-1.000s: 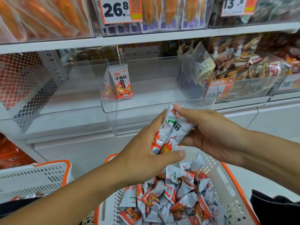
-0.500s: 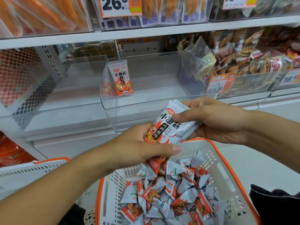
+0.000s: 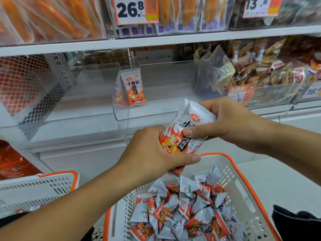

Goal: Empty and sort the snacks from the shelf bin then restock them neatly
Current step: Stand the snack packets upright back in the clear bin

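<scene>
Both hands hold a small stack of white-and-orange snack packets in front of the clear shelf bin. My left hand grips the stack's lower end, thumb underneath. My right hand pinches its upper part, thumb across the printed face. One packet of the same kind leans upright against the bin's left wall. Below the hands, a white basket with an orange rim holds several more packets.
A second white basket sits at lower left. The clear bin to the left holds nothing visible. Bins of brown snacks fill the right shelf. Price tags 26.8 and 13.8 hang above. A dark cloth lies at lower right.
The stack has turned from edge-on to face-up. My right hand shifted its grip over the top of it, and my left hand closed round the lower end.
</scene>
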The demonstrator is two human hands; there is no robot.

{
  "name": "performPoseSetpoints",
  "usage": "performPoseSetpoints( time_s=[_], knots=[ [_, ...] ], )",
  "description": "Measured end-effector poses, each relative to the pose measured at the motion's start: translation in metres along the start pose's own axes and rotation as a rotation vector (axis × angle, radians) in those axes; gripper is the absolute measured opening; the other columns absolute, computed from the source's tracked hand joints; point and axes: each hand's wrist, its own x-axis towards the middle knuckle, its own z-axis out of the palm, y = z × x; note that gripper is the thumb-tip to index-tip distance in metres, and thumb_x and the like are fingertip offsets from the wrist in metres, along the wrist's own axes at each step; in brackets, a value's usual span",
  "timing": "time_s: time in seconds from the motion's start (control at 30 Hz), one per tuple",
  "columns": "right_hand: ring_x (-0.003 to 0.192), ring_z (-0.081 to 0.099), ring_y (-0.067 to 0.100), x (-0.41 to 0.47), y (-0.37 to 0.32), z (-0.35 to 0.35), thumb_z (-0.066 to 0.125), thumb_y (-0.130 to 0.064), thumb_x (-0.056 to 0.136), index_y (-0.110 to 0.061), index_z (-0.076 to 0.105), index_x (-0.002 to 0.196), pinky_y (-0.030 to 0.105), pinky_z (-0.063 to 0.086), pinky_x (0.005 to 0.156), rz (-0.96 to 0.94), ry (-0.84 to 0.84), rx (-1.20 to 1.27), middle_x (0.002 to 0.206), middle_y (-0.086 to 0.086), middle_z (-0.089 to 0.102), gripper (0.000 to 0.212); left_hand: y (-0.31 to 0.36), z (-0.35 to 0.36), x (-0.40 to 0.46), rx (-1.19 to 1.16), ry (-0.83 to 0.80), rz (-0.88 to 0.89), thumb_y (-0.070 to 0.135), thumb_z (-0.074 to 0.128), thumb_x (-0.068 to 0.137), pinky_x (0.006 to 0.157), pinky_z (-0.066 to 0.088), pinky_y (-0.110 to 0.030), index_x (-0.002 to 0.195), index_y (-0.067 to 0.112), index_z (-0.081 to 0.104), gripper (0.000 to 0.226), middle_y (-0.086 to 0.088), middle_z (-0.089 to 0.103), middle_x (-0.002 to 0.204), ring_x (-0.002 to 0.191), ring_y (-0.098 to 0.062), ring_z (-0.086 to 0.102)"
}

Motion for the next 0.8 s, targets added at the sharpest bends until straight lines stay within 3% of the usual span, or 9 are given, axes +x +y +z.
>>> performPoseSetpoints(
  time_s=[0.1, 0.17, 0.23, 0.3, 0.4, 0.53, 0.7, 0.8],
  knots=[
    [0.086, 0.075, 0.027, 0.005, -0.018, -0.014, 0.084, -0.022, 0.062, -0.001, 0.070, 0.101, 0.046, 0.062, 0.075, -0.238, 0.137, -0.102, 0.091, 0.013, 0.076, 0.045, 0.004, -0.020, 0.008, -0.260, -0.064, 0.094, 0.057, 0.089, 0.055, 0.073, 0.061, -0.041, 0.102, 0.026, 0.066, 0.060, 0.003, 0.075, 0.091, 0.079, -0.018, 0.075],
    [0.082, 0.073, 0.021, 0.012, -0.040, -0.024, 0.084, -0.028, 0.062, -0.004, 0.071, 0.098, 0.045, 0.061, 0.074, -0.445, 0.256, -0.176, 0.091, 0.012, 0.076, 0.044, -0.002, -0.046, 0.020, -0.140, 0.127, 0.241, 0.068, 0.076, 0.063, 0.081, 0.057, -0.034, 0.107, 0.032, 0.064, 0.059, 0.012, 0.073, 0.099, 0.092, -0.009, 0.070],
    [0.072, 0.066, 0.007, 0.026, -0.059, -0.033, 0.085, -0.033, 0.065, -0.010, 0.072, 0.094, 0.031, 0.060, 0.063, -0.571, 0.346, -0.283, 0.088, 0.002, 0.075, 0.039, -0.013, -0.076, 0.031, 0.096, 0.369, 0.270, 0.080, 0.062, 0.066, 0.081, 0.050, -0.020, 0.104, 0.033, 0.065, 0.060, 0.017, 0.069, 0.099, 0.096, -0.001, 0.064],
    [0.061, 0.055, -0.004, 0.051, -0.071, -0.033, 0.085, -0.041, 0.065, -0.018, 0.068, 0.085, 0.011, 0.044, 0.055, -0.627, 0.376, -0.465, 0.075, -0.011, 0.070, 0.034, -0.030, -0.099, 0.042, 0.326, 0.477, 0.157, 0.086, 0.053, 0.067, 0.082, 0.047, -0.025, 0.100, 0.032, 0.066, 0.065, 0.013, 0.068, 0.104, 0.098, -0.008, 0.062],
    [0.061, 0.053, 0.000, 0.108, -0.063, -0.018, 0.087, -0.045, 0.065, -0.021, 0.067, 0.084, 0.015, 0.038, 0.054, -0.603, 0.304, -0.700, 0.071, -0.011, 0.065, 0.036, -0.054, -0.107, 0.055, 0.518, 0.470, -0.038, 0.072, 0.062, 0.072, 0.082, 0.046, -0.033, 0.104, 0.026, 0.066, 0.056, 0.002, 0.067, 0.109, 0.101, -0.020, 0.060],
    [0.060, 0.053, 0.000, 0.192, -0.033, 0.006, 0.090, -0.040, 0.065, -0.026, 0.063, 0.083, 0.013, 0.036, 0.053, -0.439, 0.145, -0.872, 0.070, -0.014, 0.059, 0.035, -0.067, -0.101, 0.064, 0.528, 0.422, -0.069, 0.052, 0.074, 0.080, 0.080, 0.050, -0.035, 0.098, 0.030, 0.058, 0.032, 0.005, 0.064, 0.101, 0.095, -0.022, 0.061],
    [0.081, 0.064, 0.019, 0.265, -0.014, 0.024, 0.090, -0.037, 0.067, -0.013, 0.072, 0.103, 0.031, 0.046, 0.066, -0.329, 0.108, -0.927, 0.095, 0.001, 0.071, 0.047, -0.074, -0.095, 0.069, 0.541, 0.391, -0.080, 0.043, 0.074, 0.080, 0.075, 0.053, -0.037, 0.088, 0.023, 0.062, 0.024, 0.008, 0.065, 0.086, 0.084, -0.022, 0.062],
    [0.095, 0.063, 0.021, 0.286, -0.009, 0.028, 0.090, -0.039, 0.066, -0.011, 0.067, 0.117, 0.027, 0.043, 0.075, -0.308, 0.158, -0.921, 0.111, 0.004, 0.070, 0.062, -0.075, -0.097, 0.068, 0.505, 0.377, -0.081, 0.042, 0.073, 0.081, 0.077, 0.052, -0.036, 0.089, 0.025, 0.061, 0.023, 0.011, 0.064, 0.090, 0.086, -0.021, 0.061]
  ],
)
